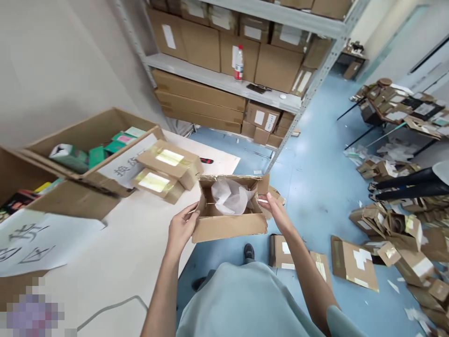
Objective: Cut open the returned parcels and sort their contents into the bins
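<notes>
An opened cardboard box is held up in front of me at the table's edge, its front flap folded outward. Crumpled white translucent wrapping lies inside; whatever is under it is hidden. My left hand grips the left side of the box, thumb near the rim. On the right, my right hand pinches the side flap near the rim. Two taped boxes, one partly on top of the other, sit on the table just left of the open box.
The white table holds large cartons with small green boxes, and a red-black tool. Behind stands a metal shelf with boxes and a bottle. Discarded boxes litter the blue floor; a person's legs show at right.
</notes>
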`<state>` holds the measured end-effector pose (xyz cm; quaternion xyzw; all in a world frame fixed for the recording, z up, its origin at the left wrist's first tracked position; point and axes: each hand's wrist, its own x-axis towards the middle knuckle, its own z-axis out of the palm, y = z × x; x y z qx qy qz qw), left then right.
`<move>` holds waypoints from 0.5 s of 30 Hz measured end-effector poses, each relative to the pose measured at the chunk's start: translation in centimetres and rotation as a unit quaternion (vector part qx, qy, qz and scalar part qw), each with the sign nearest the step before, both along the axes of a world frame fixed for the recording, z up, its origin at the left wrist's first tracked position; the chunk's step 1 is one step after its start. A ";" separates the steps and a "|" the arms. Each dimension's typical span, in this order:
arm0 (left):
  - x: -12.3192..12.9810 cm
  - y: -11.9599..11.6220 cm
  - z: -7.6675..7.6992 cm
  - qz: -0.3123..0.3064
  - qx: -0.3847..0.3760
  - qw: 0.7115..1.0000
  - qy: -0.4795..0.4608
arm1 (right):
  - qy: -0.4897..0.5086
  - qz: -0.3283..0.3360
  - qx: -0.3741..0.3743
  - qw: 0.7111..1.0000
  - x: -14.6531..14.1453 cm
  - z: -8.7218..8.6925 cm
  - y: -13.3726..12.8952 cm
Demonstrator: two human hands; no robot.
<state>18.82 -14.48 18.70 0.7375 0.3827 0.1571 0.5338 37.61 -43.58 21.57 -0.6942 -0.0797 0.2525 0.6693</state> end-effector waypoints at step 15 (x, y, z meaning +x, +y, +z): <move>24.1 -18.1 -5.9 -0.270 -0.039 0.961 0.038 | -0.048 -0.207 -0.139 0.967 13.0 -5.0 -22.2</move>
